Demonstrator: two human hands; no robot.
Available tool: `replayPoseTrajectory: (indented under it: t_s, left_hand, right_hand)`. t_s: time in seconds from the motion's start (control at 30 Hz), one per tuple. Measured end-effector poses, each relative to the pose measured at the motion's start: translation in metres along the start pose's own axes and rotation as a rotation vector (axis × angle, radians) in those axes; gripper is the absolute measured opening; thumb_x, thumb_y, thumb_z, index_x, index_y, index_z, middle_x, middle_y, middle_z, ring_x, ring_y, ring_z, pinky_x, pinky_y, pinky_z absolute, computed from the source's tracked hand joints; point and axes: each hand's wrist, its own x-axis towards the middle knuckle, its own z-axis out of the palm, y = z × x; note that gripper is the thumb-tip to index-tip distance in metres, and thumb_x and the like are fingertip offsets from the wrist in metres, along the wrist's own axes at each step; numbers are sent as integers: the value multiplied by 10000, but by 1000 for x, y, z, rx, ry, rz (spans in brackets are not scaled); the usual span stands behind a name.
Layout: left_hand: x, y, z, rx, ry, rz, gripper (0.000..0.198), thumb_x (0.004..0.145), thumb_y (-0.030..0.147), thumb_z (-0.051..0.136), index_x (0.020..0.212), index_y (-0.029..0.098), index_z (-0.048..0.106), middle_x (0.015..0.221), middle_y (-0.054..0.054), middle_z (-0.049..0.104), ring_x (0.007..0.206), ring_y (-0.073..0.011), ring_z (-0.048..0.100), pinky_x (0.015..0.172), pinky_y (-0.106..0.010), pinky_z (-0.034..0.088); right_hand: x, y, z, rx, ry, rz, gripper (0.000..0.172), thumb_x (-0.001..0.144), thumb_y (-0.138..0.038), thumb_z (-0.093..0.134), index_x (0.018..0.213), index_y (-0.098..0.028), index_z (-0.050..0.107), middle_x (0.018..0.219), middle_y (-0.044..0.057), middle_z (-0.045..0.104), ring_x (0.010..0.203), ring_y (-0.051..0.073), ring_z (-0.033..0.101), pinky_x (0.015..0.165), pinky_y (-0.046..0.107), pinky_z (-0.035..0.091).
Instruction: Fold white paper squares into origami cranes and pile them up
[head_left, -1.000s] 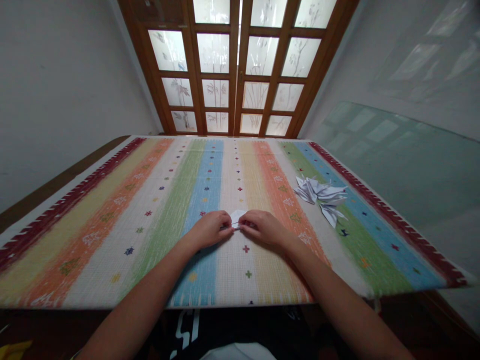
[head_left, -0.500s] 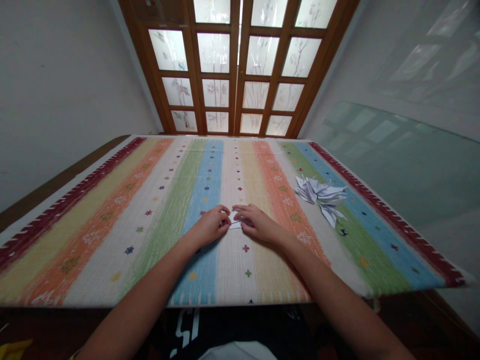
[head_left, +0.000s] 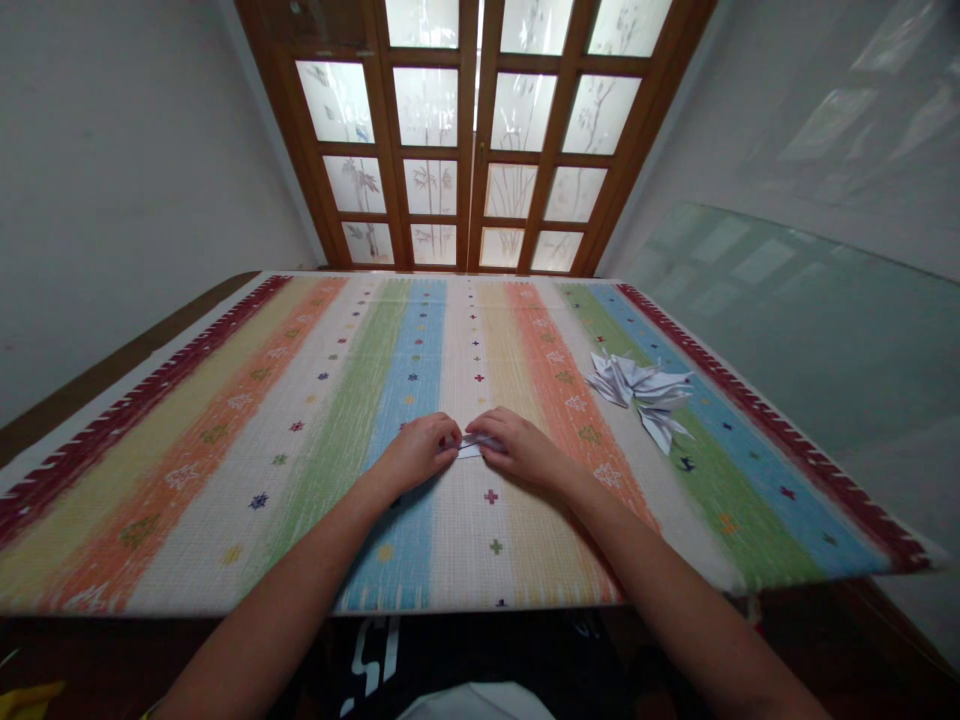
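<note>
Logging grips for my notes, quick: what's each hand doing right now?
Left hand: closed, holding the folded white paper.
Right hand: closed, holding the same paper from the other side.

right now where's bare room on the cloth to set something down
Free: the striped cloth from your left hand out to the red border, and past both hands toward the far edge. Crowded: the folded paper between that hand and your right hand, and the white folded shapes on the right.

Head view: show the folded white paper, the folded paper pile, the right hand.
Folded white paper (head_left: 471, 447), head view, exposed middle.
Folded paper pile (head_left: 637, 388), head view, centre.
Right hand (head_left: 521, 450), head view, back of hand.
</note>
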Motion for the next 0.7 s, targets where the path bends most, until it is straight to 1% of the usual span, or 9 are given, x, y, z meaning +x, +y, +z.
replayPoseTrajectory:
  t_s: [0.07, 0.13, 0.23, 0.3, 0.37, 0.5, 0.63, 0.7]
  left_hand:
    - [0, 1, -1, 38, 8, 15, 105, 866, 108, 698, 927, 184, 737, 939, -55, 735, 890, -218, 664, 853, -333, 502]
    - [0, 1, -1, 56, -4, 17, 106, 872, 109, 702, 938, 184, 739, 940, -59, 745, 922, -229, 669, 867, -338, 494]
    - [1, 1, -1, 32, -61, -7, 116, 894, 101, 664, 918, 179, 746, 924, -56, 754, 854, -202, 676, 798, -301, 482]
    - [1, 1, -1, 20, -99, -19, 140, 905, 106, 636, 908, 182, 753, 912, -50, 759, 804, -183, 674, 757, -280, 472]
    - [1, 1, -2, 31, -115, -21, 154, 913, 125, 619, 910, 187, 760, 905, -48, 764, 792, -179, 677, 751, -274, 470]
    - [0, 1, -3, 77, -102, 0, 181, 905, 145, 603, 930, 205, 772, 935, -52, 778, 833, -198, 692, 769, -284, 476]
    - [-1, 2, -1, 130, -85, 8, 213, 901, 128, 600, 955, 215, 786, 955, -60, 776, 837, -214, 697, 762, -294, 485]
    - [-2, 2, 1, 140, -70, 19, 223, 915, 124, 598, 968, 219, 792, 985, -64, 774, 836, -211, 698, 766, -297, 491]
  right_hand:
    - [0, 0, 0, -1, 6, 10, 317, 903, -73, 658, 1184, -202, 728, 1115, 98, 736, 1089, 234, 665, 986, 394, 540]
    - [-1, 2, -1, -6, 3, 17, 287, 913, -84, 663, 1162, -204, 743, 1131, 100, 728, 1085, 228, 668, 981, 382, 539]
    - [-2, 4, -2, -14, -16, 35, 231, 938, -109, 664, 1108, -215, 778, 1169, 96, 711, 1066, 209, 677, 967, 353, 538]
    - [-2, 3, -4, -24, -31, 52, 196, 952, -127, 664, 1069, -209, 798, 1141, 96, 717, 1044, 207, 681, 951, 347, 538]
    - [-2, 3, -6, -42, -46, 63, 173, 962, -146, 668, 1040, -201, 813, 1091, 100, 733, 1034, 218, 678, 941, 357, 535]
    - [0, 2, -9, -49, -60, 78, 142, 960, -167, 701, 1009, -209, 827, 1060, 104, 755, 1033, 240, 665, 947, 392, 515]
    - [1, 7, -7, 25, -28, 141, 119, 915, -139, 758, 994, -208, 812, 1005, 81, 752, 999, 233, 662, 934, 390, 506]
    - [0, 11, -5, 67, -6, 169, 124, 902, -133, 773, 994, -210, 807, 1019, 74, 740, 998, 224, 663, 939, 387, 507]
